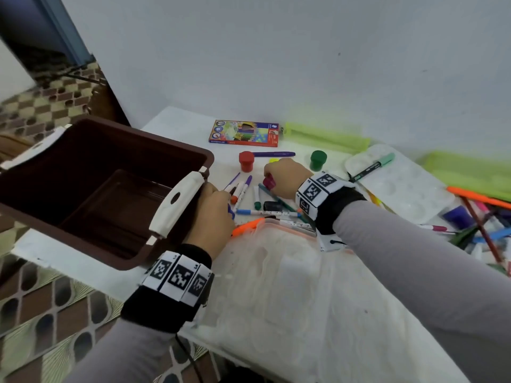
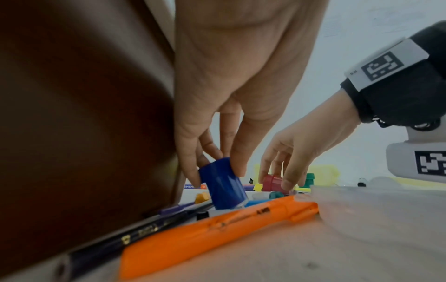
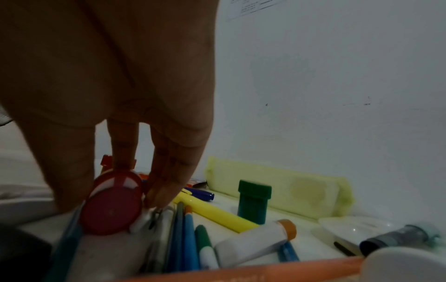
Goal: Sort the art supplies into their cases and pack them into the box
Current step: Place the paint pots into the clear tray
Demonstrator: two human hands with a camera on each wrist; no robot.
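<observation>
Left hand (image 2: pixel 217 106) pinching small blue plastic paint pot (image 2: pixel 223 186), right hand (image 3: pixel 115 95) gripping magenta paint pot (image 3: pixel 112 207) — light, rigid, slick; grip sidewalls, likely.

Soft daylight; dim, blurred wrist views

A white table (image 1: pixel 177 120) stands against the wall. A brown box (image 1: pixel 91 186) sits at its left edge. A pencil box (image 1: pixel 244 133) and a green case (image 1: pixel 326 136) lie along the far edge; red (image 1: pixel 246 161) and green (image 1: pixel 318 160) jars stand nearer, amid loose markers (image 1: pixel 266 212). A white palette (image 1: pixel 401 186) lies toward the right.
</observation>
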